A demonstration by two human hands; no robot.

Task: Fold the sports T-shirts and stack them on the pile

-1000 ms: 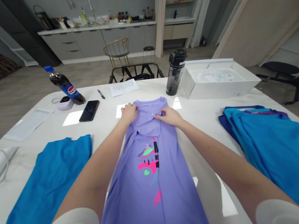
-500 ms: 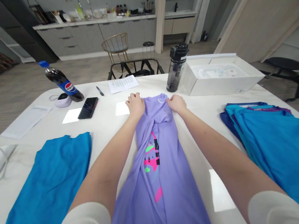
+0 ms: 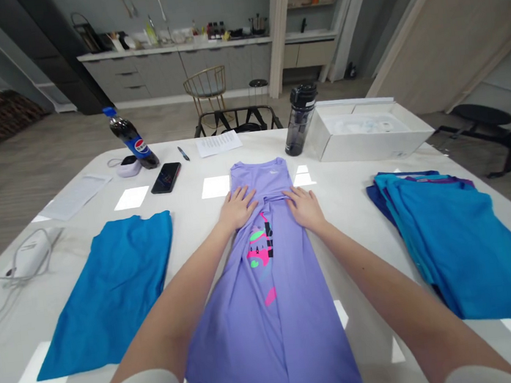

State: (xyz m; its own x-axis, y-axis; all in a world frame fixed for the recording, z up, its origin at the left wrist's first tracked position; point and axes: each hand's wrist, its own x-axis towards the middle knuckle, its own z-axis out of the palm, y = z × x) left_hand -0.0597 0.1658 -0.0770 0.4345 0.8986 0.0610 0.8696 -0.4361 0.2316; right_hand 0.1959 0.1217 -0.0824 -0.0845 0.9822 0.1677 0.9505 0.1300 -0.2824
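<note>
A purple shirt (image 3: 294,285) with a pink, green and black print lies lengthwise on the white table (image 3: 349,205), its neckline at the far end. Its sides are folded inward, and creases run across the chest. My left hand (image 3: 237,207) rests on the shirt's left edge below the neckline, fingers spread. On the right edge, at about the same height, my right hand (image 3: 304,206) lies with its fingers stretched inward over the cloth. To the left a blue garment (image 3: 114,287) is laid out, folded narrow. A stack of folded blue garments (image 3: 464,241) sits on the right.
Along the far side stand a cola bottle (image 3: 134,141), a phone (image 3: 166,177), a pen (image 3: 183,153), a printed sheet (image 3: 219,144), a dark water bottle (image 3: 300,122) and an open white box (image 3: 365,142). A white corded device (image 3: 31,251) lies at the left.
Both hands have let go of the shirt's neckline corners and moved down to its chest, now lying flatter. The neckline is spread wider. The view has shifted slightly.
</note>
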